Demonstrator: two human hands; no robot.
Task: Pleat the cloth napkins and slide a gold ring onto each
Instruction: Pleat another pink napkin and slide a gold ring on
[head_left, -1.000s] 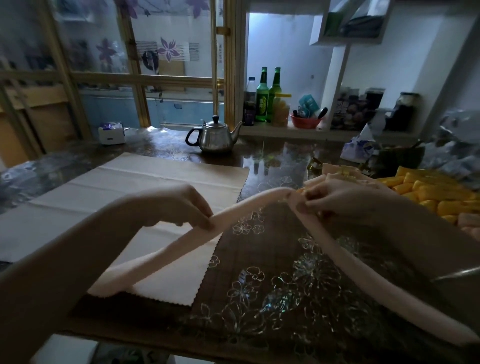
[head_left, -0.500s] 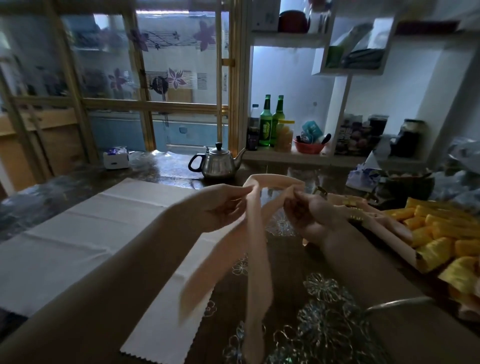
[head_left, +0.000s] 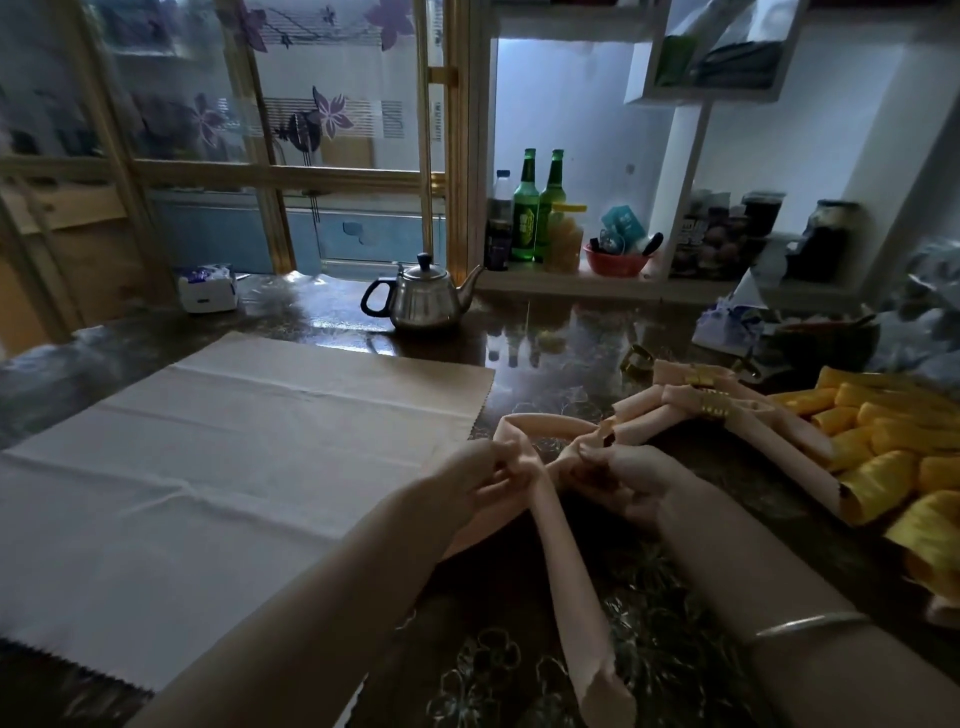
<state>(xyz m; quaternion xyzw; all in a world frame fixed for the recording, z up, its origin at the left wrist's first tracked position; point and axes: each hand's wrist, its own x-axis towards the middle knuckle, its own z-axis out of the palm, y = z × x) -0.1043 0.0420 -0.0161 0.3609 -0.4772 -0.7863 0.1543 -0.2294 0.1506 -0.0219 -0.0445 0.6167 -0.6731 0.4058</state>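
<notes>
Nearer than the teapot (head_left: 423, 299), over the tabletop (head_left: 545, 332), left hand (head_left: 480, 480) and right hand (head_left: 626, 480) each pinch the looped pleated napkin (head_left: 563, 561) where its strips cross. Ringed napkins (head_left: 649, 421) lie right of the teapot. Labels on the green bottles (head_left: 525, 208) are unreadable.

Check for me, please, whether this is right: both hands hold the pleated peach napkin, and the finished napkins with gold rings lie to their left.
Not quite. The head view shows the finished napkins with gold rings lying to the right of the hands, beside the yellow napkins. The left hand and right hand do both hold the pleated peach napkin.
</notes>
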